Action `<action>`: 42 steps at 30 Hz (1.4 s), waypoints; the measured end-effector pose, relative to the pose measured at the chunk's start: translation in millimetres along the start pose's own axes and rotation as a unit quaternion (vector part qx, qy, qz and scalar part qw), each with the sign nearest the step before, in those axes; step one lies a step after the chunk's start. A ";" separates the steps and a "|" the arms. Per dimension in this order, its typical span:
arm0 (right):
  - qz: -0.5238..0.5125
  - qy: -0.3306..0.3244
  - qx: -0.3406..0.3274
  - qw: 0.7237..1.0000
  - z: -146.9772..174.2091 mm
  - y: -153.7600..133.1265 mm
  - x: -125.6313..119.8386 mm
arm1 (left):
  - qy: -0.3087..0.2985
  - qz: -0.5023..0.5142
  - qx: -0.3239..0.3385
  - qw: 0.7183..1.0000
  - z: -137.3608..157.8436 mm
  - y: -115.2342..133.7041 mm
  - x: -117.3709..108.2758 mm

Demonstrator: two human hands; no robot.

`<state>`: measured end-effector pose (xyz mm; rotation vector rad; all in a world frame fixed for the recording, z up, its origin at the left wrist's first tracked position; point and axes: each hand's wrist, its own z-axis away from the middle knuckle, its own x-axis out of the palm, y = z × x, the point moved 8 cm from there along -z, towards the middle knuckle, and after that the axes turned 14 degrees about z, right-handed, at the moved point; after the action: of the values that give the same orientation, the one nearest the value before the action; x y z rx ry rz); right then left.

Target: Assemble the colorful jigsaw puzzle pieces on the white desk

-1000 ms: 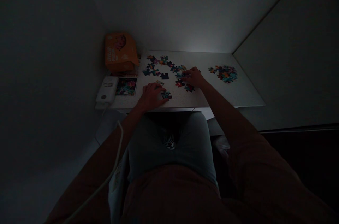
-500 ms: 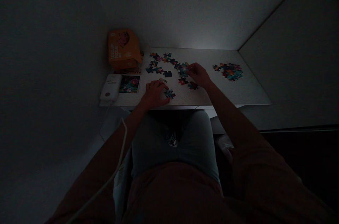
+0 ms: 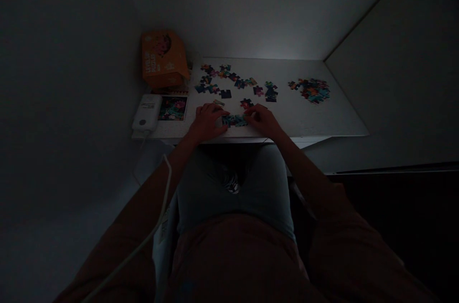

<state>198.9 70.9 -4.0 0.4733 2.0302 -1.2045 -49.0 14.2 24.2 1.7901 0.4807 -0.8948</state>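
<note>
Both hands are pressing on joined pieces (image 3: 234, 120) at the table's (image 3: 322, 121) near edge: left hand (image 3: 207, 121) fingers down on the left end, right hand (image 3: 263, 120) on the right end. Too dark to tell if either is pinching. Loose pieces (image 3: 229, 81) are lying farther back, pile (image 3: 311, 90) far right, box (image 3: 163, 60) far left.

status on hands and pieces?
Both hands, left and right, on joined teal pieces at table front edge. Grip unclear in dim light. Loose pieces behind, none between hands.

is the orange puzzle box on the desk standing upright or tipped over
Tipped. The orange box leans at a slant at the desk's back left corner, its printed face tilted upward. Whether it is open, the dim picture does not show.
</note>
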 end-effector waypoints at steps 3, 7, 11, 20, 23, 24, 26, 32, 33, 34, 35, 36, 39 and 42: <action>0.052 0.040 -0.038 0.997 2.4 -3.5 -2.2 | 0.005 -0.005 -0.001 1.000 -0.2 1.3 -0.2; 0.117 0.037 -0.100 0.987 11.7 -19.3 -1.2 | 0.011 -0.011 -0.004 1.000 0.0 1.6 -0.4; 0.190 -0.033 -0.123 0.974 17.2 -32.1 7.6 | 0.011 -0.011 0.000 1.000 0.3 0.5 0.5; 0.231 -0.037 -0.128 0.964 19.7 -36.4 9.8 | 0.015 -0.002 -0.001 1.000 -1.4 -4.6 1.3; 0.235 -0.024 -0.131 0.963 20.0 -38.0 7.9 | 0.012 0.000 -0.001 1.000 -0.6 -4.2 1.5; 0.236 -0.021 -0.130 0.963 19.9 -38.4 7.2 | 0.012 0.000 0.002 1.000 -0.3 -3.6 1.6; 0.234 -0.019 -0.127 0.964 19.9 -39.1 6.3 | 0.014 0.000 0.009 1.000 0.5 -1.9 1.5; 0.234 -0.007 -0.105 0.966 20.5 -34.4 6.3 | 0.018 -0.001 0.006 1.000 0.4 -1.9 1.6; 0.238 0.004 -0.093 0.967 20.5 -32.1 5.2 | 0.018 -0.002 0.005 1.000 0.2 -2.3 1.7; 0.241 0.014 -0.080 0.967 20.4 -29.7 4.0 | 0.017 -0.002 0.005 1.000 0.0 -2.7 1.8; 0.245 0.022 -0.067 0.967 20.4 -27.5 3.2 | 0.017 -0.002 0.005 1.000 -0.2 -3.2 2.0; 0.247 0.026 -0.058 0.967 20.4 -25.6 2.7 | 0.017 -0.002 0.005 1.000 -0.4 -3.7 2.1; 0.241 0.024 -0.044 0.969 19.6 -22.3 2.5 | 0.018 0.004 0.005 1.000 -0.8 -5.2 1.9; 0.225 0.018 -0.036 0.973 17.5 -19.3 1.9 | 0.017 0.010 0.002 1.000 -1.1 -6.9 2.1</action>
<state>192.4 46.1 0.8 0.8699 1.8514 -0.8480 -52.0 17.8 18.6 1.8138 0.4833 -0.8532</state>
